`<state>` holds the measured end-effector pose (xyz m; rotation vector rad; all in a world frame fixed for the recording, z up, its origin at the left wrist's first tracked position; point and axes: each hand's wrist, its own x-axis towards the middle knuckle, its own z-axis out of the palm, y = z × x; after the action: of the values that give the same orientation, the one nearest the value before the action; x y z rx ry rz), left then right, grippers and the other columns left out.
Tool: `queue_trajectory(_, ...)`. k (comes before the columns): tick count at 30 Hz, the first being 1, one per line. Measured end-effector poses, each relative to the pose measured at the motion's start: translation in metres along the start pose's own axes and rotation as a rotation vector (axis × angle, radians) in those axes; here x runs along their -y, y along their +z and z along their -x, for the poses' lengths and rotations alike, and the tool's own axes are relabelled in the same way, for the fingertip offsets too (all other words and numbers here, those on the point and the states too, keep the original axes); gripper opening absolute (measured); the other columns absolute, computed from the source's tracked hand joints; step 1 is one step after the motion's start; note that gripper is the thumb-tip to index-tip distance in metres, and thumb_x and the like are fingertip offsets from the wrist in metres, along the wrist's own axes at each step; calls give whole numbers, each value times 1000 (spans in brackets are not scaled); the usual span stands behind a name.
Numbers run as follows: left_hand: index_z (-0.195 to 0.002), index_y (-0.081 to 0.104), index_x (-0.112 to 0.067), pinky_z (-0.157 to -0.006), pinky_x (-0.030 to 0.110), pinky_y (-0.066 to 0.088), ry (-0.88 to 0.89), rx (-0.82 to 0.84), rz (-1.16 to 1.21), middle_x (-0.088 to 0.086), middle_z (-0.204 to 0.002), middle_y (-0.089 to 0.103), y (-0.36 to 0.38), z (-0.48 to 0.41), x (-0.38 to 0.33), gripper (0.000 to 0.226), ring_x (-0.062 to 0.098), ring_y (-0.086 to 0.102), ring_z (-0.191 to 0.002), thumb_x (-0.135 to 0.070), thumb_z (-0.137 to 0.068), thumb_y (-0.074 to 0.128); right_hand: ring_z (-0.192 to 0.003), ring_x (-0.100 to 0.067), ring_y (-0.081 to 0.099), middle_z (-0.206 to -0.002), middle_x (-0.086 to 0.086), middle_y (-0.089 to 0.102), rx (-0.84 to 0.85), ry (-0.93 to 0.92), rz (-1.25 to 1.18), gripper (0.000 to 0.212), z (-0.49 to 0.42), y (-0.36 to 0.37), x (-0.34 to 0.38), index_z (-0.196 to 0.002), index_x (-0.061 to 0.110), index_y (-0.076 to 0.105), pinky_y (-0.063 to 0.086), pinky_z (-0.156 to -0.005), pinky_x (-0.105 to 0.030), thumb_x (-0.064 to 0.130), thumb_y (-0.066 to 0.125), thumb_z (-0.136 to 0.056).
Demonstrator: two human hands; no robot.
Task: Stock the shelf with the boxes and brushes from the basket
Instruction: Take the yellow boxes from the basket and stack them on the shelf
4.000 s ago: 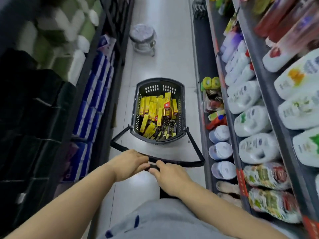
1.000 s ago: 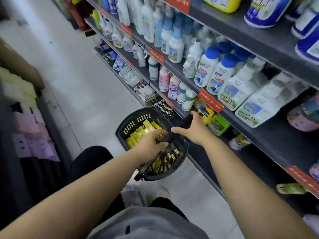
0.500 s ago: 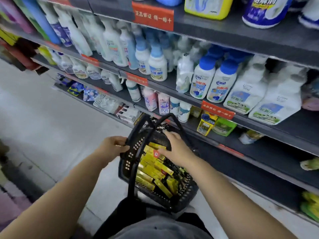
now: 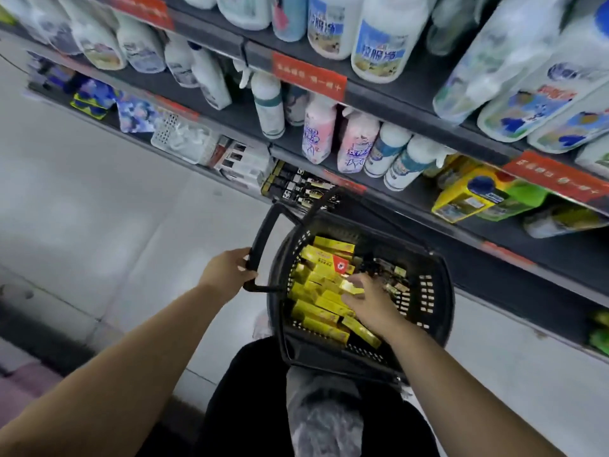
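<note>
The black plastic basket (image 4: 438, 311) sits just below frame centre, right by the dark shelf (image 4: 412, 206) at its 12 to 3 o'clock. It's packed with shiny yellow boxes (image 4: 316, 313) piled loosely on its 9 o'clock side, one with a red patch. Darker brush packs (image 4: 390, 270) lie toward 2 o'clock, too blurry to make out. The left hand (image 4: 227, 270) is wrapped round the basket handle (image 4: 260, 239) at 9 o'clock. The right hand (image 4: 370, 303) is down in the basket with its fingers on the boxes; can't tell if it's actually gripping one.
</note>
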<state>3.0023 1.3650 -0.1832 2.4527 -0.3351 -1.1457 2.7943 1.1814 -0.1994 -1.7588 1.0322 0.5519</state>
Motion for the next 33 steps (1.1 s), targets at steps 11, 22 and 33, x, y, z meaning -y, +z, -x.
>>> queue_trajectory(11, -97, 74, -8, -77, 47, 55, 1071, -122, -587, 14, -96, 73, 140, -75, -24, 42, 30, 70, -94, -25, -61, 87, -106, -16, 54, -130, 1, 51, -48, -24, -49, 33, -119, 5, -104, -122, 23, 50, 45, -76, -27, 26, 58, -91)
queue_trajectory(22, -101, 70, -17, -75, 33, 57, 1103, -121, -497, 4, -98, 72, 258, -192, 24, 29, 24, 69, -87, -37, -79, 68, -127, -27, 41, -143, -3, 41, -239, -380, 562, 71, -273, 60, -186, -143, 24, 31, 36, -101, -33, 35, 66, -82)
queue_trajectory(33, -105, 60, -11, -92, 35, 49, 483, 64, 19, 5, -103, 69, 286, -183, 23, 40, 16, 64, -95, -42, -98, 36, -91, -21, 66, -97, -7, 71, -115, -298, -528, 31, -236, 56, -200, -110, 15, 61, 53, -87, -40, 38, 49, -93)
